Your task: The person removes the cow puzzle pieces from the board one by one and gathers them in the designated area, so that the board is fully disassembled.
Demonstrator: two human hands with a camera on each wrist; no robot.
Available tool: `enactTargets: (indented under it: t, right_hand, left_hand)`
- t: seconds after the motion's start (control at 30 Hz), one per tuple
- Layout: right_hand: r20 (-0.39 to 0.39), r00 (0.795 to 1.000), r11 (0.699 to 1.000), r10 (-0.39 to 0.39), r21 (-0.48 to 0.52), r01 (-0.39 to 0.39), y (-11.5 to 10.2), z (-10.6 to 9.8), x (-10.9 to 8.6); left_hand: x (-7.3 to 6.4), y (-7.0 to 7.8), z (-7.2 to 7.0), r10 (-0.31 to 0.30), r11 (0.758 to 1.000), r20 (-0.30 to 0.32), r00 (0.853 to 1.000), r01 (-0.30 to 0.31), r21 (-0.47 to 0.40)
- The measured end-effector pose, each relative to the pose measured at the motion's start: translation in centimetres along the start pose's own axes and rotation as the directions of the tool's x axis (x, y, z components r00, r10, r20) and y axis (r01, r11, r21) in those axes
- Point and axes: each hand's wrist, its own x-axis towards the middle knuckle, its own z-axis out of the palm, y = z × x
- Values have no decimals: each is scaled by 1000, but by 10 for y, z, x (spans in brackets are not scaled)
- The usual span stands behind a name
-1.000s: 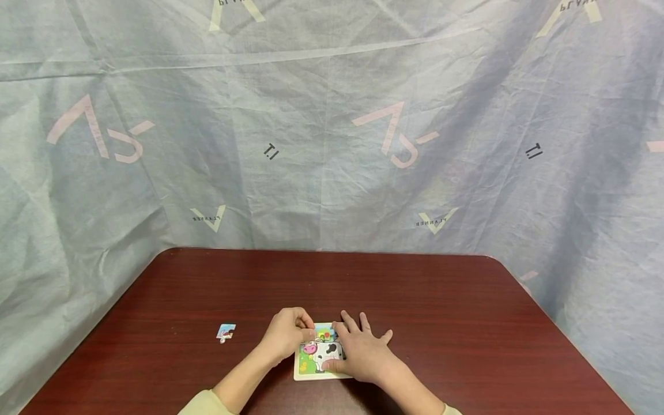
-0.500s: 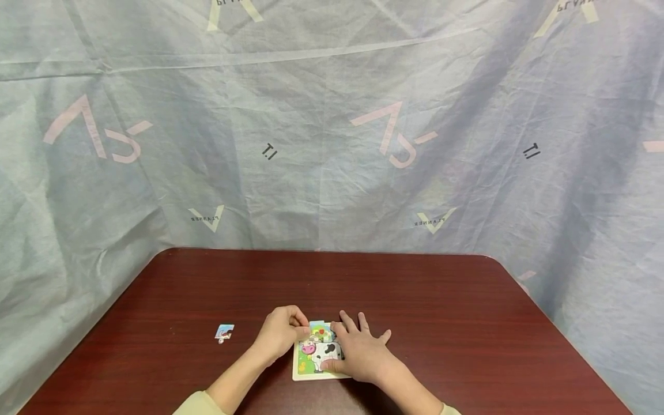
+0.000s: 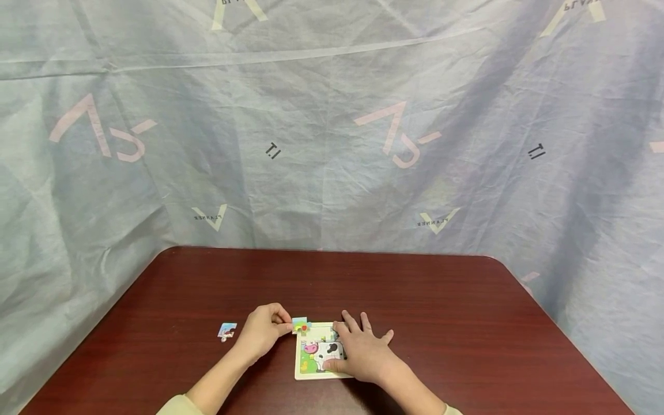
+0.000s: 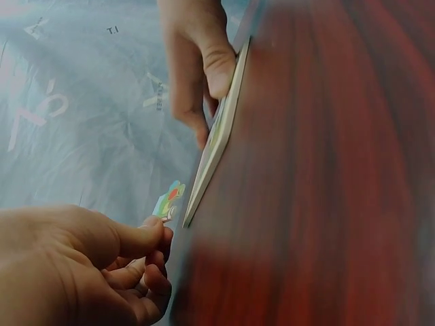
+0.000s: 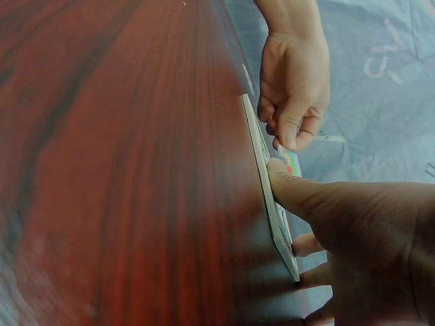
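Observation:
My left hand [image 3: 263, 332] pinches a puzzle piece [image 3: 300, 325] with blue sky, green and a red spot. The piece is raised at the far left corner of a puzzle board [image 3: 323, 377] with a pale frame and a cow picture. In the left wrist view the same puzzle piece [image 4: 170, 199] sticks out from between thumb and forefinger. My right hand [image 3: 365, 350] lies spread over the board's right side, its thumb on the cow, and hides that part. A pale bare patch shows in the board's upper left.
A loose puzzle piece [image 3: 226, 331] lies on the dark red wooden table [image 3: 441, 305], left of my left hand. A grey printed cloth [image 3: 321, 190] hangs behind the table's far edge.
My left hand has lifted the puzzle piece out of the board's upper left and moved it left and away, baring the pale backing. The right hand has stayed in place.

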Motion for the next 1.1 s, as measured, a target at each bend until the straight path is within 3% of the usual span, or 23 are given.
enactTargets:
  t: [0.6,1.1]
  right_hand:
    - [-24,1000,1000,-9,7,9,0,1,-2]
    - [-25,1000,1000,-15,5,15,-1,0,-2]
  left_hand:
    - [-6,-19,-43,-62,993,-41,997,66,94]
    - [-10,-26,-61,-21,979,-66,998,33,199]
